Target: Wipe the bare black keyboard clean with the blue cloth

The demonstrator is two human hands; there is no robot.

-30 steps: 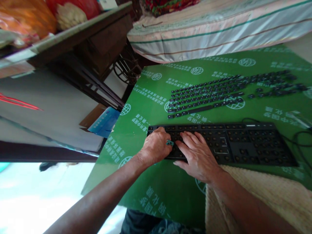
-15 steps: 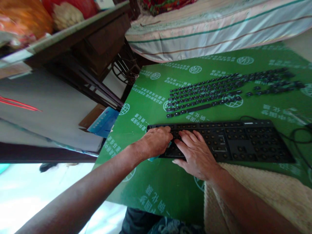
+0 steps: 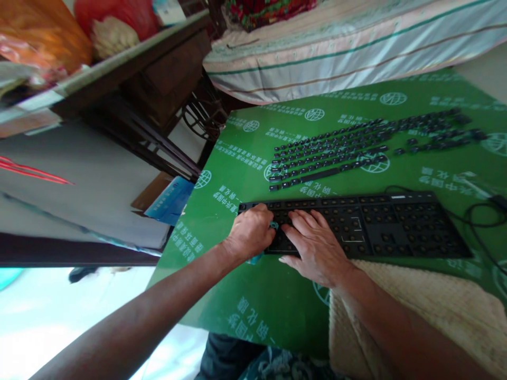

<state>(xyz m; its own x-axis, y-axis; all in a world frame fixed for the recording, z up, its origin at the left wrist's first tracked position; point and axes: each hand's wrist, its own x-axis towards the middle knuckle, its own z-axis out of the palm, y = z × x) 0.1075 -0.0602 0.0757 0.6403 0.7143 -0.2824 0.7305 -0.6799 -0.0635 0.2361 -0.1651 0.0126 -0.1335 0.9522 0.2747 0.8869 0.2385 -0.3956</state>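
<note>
Left hand [image 3: 251, 230] gripping teal item [image 3: 273, 225], right hand [image 3: 317, 247] spread; both on black keyboard [image 3: 382, 232], keycaps [image 3: 320, 174] rowed beyond.

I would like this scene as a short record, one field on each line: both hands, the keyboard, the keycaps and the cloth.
Left hand: closed over the keyboard's left part, around a mostly hidden teal item
Right hand: spread, fingers on the keyboard
Keyboard: black, on the green table; many visible key positions lack caps
Keycaps: mostly in rows, beyond the keyboard
Cloth: beige, beside the right forearm
</note>
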